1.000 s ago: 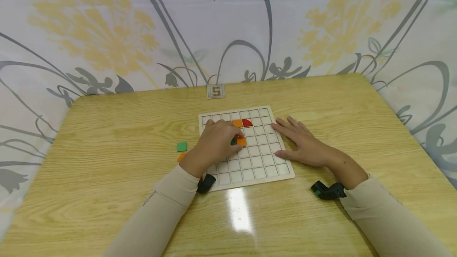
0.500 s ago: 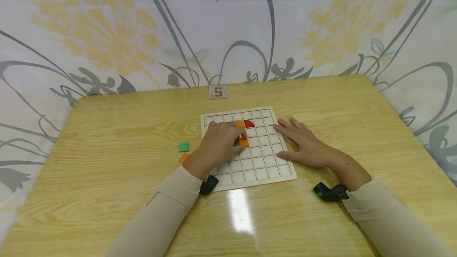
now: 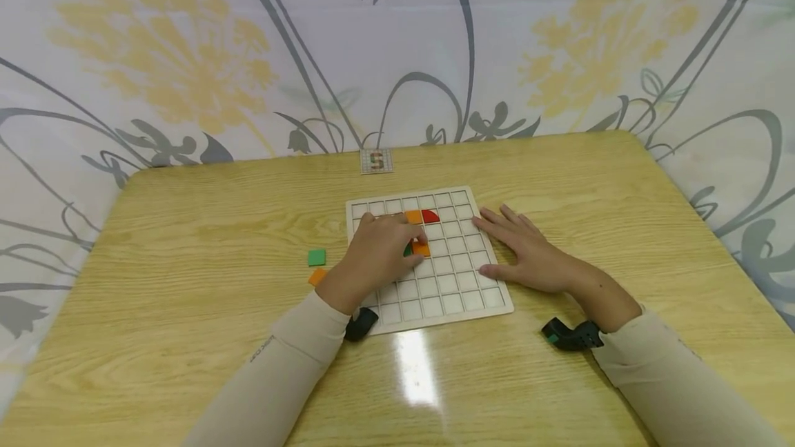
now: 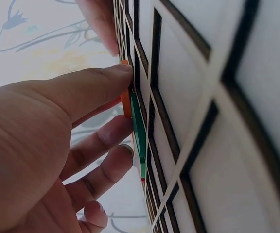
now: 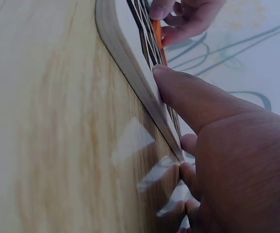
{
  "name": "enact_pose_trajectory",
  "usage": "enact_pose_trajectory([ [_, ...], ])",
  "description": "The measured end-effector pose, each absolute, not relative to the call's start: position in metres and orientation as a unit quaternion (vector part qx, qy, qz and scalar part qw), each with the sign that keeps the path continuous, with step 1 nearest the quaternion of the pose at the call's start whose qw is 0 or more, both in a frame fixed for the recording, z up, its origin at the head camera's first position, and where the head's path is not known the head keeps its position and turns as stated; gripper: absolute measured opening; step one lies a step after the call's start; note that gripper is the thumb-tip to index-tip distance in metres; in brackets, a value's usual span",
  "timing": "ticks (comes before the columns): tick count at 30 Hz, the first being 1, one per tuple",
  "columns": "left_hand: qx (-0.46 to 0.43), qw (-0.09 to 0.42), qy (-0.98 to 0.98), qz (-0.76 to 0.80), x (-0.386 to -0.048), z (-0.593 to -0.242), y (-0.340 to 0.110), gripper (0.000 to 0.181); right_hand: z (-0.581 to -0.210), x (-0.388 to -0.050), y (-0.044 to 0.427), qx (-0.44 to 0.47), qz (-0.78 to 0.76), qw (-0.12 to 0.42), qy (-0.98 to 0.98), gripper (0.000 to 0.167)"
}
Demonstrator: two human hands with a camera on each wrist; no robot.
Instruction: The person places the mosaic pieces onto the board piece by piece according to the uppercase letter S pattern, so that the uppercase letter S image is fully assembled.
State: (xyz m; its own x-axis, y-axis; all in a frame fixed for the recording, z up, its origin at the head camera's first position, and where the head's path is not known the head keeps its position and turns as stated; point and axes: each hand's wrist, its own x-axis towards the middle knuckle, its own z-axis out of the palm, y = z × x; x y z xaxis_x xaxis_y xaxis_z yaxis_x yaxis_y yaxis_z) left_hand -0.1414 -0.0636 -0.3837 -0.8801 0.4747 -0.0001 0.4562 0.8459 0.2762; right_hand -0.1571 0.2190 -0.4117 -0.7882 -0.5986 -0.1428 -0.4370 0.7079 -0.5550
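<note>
My left hand (image 3: 380, 254) reaches over the pale gridded board (image 3: 459, 301) and pinches an orange square tile (image 3: 421, 249) between thumb and index finger, low over the cells. In the left wrist view the same orange tile (image 4: 126, 103) stands partly tilted beside a flat green tile (image 4: 139, 138); the other fingers curve loosely. Farther up the board lie another orange tile (image 3: 413, 216) and a red quarter-round tile (image 3: 430, 216). Fingers spread, my right hand (image 3: 531, 252) rests along the board's right edge, its thumb on the rim. My left hand hides part of the grid.
Left of the board, a green square tile (image 3: 317, 257) and an orange tile (image 3: 317, 276), partly behind my wrist, lie on the wooden table (image 3: 205, 281). A small pattern card (image 3: 376, 161) sits at the back edge, before the flowered backdrop (image 3: 410, 33).
</note>
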Motion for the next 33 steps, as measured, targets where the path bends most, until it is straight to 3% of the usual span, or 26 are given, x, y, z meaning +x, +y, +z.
enact_pose_trajectory([
  [33,0.251,0.035,0.955,0.151,-0.1397,-0.3826,-0.0643,0.020,-0.4114,-0.1555,0.2194,-0.284,-0.257,0.158,0.910,0.081],
])
